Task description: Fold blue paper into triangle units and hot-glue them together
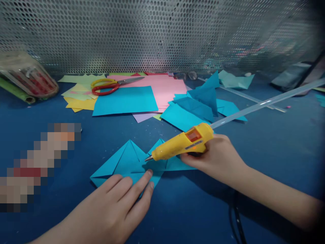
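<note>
A sheet of folded blue paper (127,162) with pointed flaps lies on the table in front of me. My left hand (114,201) holds its near edge, index finger and thumb on the paper and the other fingers curled. My right hand (218,156) is wrapped round the handle of a yellow hot glue gun (177,144). The gun's metal nozzle points left, just above the paper's middle; whether it touches cannot be made out. A long clear glue stick (254,108) sticks out of the gun's back.
Behind the paper lie red-and-yellow scissors (109,86), a blue sheet (127,101), pink paper (167,89) and folded blue pieces (193,108). A clear jar (27,74) stands left. Perforated metal (152,37) rises behind. A black cord (237,217) runs below my right arm. A pixelated patch covers the left.
</note>
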### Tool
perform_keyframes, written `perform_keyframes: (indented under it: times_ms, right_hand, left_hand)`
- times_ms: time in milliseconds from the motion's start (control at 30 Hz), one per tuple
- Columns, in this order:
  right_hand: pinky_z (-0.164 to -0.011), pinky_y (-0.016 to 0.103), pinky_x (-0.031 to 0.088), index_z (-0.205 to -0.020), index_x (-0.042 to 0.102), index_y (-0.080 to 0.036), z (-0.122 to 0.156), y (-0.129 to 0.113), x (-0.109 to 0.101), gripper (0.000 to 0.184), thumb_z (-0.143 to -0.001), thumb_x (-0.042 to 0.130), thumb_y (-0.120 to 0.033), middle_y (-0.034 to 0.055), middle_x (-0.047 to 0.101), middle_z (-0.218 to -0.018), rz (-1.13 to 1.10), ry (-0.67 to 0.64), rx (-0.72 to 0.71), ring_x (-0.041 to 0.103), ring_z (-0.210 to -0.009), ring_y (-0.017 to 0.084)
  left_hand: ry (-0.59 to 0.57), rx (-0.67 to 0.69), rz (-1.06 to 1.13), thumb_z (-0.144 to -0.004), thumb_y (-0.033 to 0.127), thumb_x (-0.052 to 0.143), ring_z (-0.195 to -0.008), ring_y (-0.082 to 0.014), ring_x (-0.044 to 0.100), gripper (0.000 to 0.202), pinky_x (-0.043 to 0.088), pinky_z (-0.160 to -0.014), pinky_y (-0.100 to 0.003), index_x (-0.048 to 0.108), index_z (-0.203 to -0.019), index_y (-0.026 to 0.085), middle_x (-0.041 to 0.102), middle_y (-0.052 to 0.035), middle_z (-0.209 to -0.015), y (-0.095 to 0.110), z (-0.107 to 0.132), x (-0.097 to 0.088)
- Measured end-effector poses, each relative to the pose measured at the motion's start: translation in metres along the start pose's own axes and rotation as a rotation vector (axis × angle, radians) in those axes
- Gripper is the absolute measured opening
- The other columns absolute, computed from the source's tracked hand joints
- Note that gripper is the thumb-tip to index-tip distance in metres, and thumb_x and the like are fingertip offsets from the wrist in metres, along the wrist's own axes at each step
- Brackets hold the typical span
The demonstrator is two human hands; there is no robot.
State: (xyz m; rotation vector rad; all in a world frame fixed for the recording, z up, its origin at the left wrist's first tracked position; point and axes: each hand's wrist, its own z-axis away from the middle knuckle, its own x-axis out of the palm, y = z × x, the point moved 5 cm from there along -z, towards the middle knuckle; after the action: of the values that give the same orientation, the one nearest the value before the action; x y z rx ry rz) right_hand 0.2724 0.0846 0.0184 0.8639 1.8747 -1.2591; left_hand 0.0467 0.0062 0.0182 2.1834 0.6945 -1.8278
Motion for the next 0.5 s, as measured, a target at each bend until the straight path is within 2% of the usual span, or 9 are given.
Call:
perform_keyframes:
  times_ms: [100, 167, 300, 500]
  right_hand:
    - [-0.041, 0.024, 0.032, -0.056, 0.045, -0.024, 0.0004, -0.0020, 0.0024, 0.014, -0.064, 0.052, -0.032, -0.0034, 0.047, -0.043, 0.041, 0.011, -0.011, 0.049, -0.038, 0.013]
    - [-0.043, 0.024, 0.034, -0.063, 0.054, -0.023, 0.0010, -0.0037, 0.0029, 0.008, -0.065, 0.052, -0.031, -0.0024, 0.053, -0.047, 0.057, 0.012, -0.018, 0.054, -0.041, 0.015]
    - [-0.045, 0.024, 0.038, -0.076, 0.065, -0.023, 0.0028, -0.0055, 0.0045, 0.015, -0.067, 0.053, -0.027, -0.0002, 0.064, -0.054, 0.153, -0.020, -0.080, 0.061, -0.046, 0.018]
    - [-0.046, 0.025, 0.041, -0.074, 0.066, -0.022, 0.0050, -0.0016, 0.0071, 0.011, -0.071, 0.056, -0.026, 0.0014, 0.067, -0.056, 0.279, -0.035, -0.154, 0.064, -0.046, 0.019]
  left_hand:
    - [-0.008, 0.007, 0.005, -0.107, 0.018, 0.032, -0.087, -0.0178, 0.063, 0.041, 0.045, -0.079, -0.036, 0.064, -0.132, 0.018, 0.071, -0.0014, -0.135, 0.0013, 0.0005, 0.0010]
    - [-0.009, 0.005, -0.006, -0.104, 0.017, 0.037, -0.088, -0.0181, 0.063, 0.039, 0.045, -0.080, -0.036, 0.064, -0.132, 0.019, 0.071, -0.0014, -0.135, 0.0017, 0.0010, 0.0014]
    - [-0.042, -0.003, -0.008, -0.104, 0.018, 0.041, -0.089, -0.0182, 0.064, 0.037, 0.046, -0.081, -0.036, 0.064, -0.134, 0.020, 0.070, -0.0010, -0.135, 0.0011, 0.0007, 0.0006]
    - [-0.076, -0.001, 0.009, -0.106, 0.022, 0.042, -0.091, -0.0185, 0.065, 0.036, 0.047, -0.082, -0.037, 0.064, -0.134, 0.019, 0.071, -0.0014, -0.134, 0.0007, -0.0022, -0.0018]
